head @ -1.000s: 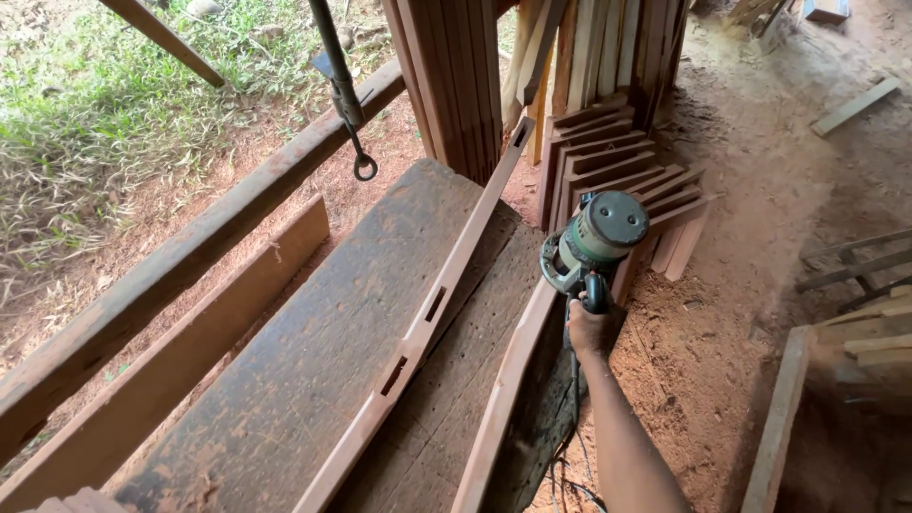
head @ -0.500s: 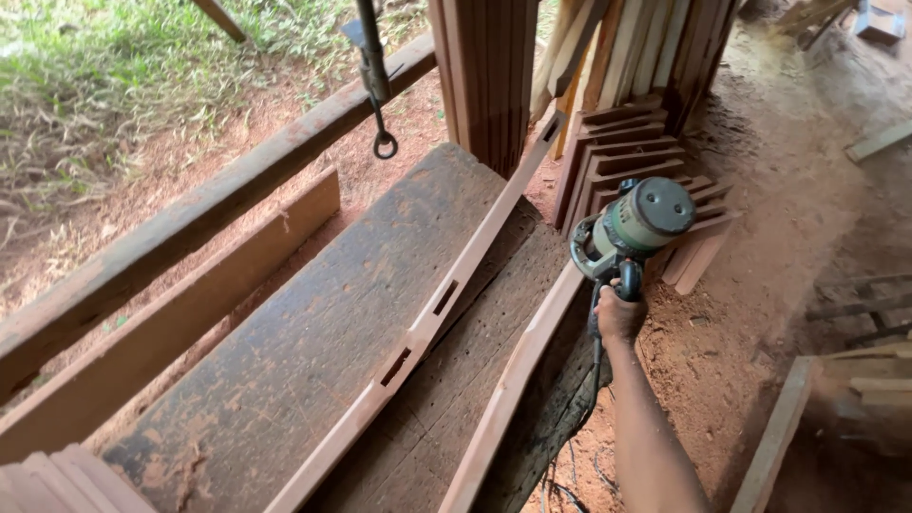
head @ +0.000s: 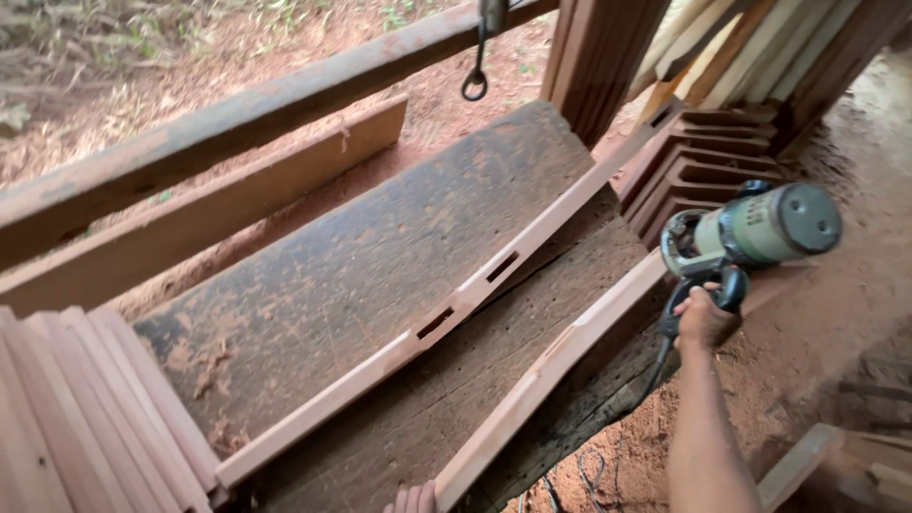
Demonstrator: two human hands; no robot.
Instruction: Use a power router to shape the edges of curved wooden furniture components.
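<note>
Off at three o'clock, the right hand [head: 703, 318] is wrapped tight round the handle of a green router [head: 760, 233] — held just past the desk [head: 380, 275] edge. Left hand [head: 410, 498] fingertips peek in at six o'clock, touching a slotted wooden strip [head: 546, 375] — grip impossible to tell.

Rough dark wooden bench [head: 361, 275], smooth pale slats [head: 66, 418]

The left hand [head: 410, 498] is cut off by the bottom edge — only fingertips show, grip unclear.
</note>
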